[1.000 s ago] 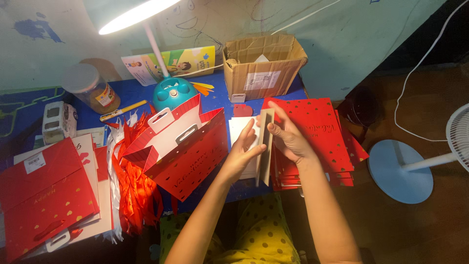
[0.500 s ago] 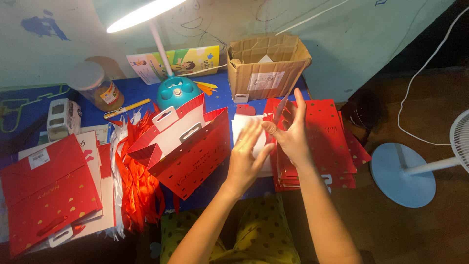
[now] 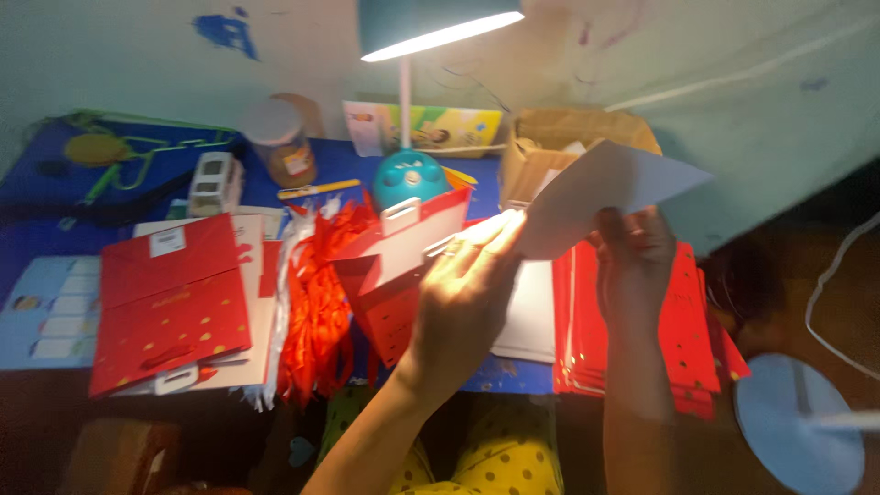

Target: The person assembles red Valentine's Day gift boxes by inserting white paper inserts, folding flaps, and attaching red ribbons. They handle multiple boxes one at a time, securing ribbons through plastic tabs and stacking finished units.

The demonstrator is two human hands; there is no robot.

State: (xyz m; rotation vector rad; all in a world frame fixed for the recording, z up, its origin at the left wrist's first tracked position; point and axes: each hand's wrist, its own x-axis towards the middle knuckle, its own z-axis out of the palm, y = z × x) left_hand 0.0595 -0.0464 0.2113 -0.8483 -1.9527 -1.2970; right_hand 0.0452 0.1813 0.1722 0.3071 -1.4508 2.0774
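A white card sheet [image 3: 596, 197] is held aloft at centre frame, gripped by the left hand [image 3: 463, 293] and right hand [image 3: 632, 261], apparently mid-assembly above the red bag [image 3: 403, 266], with careful alignment called for next.

One lamp [image 3: 431, 37], one jar [image 3: 280, 139], one cardboard box [image 3: 559, 147]

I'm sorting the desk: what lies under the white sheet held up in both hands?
Under the white sheet: part of a red bag and white card. Hands cover the rest.
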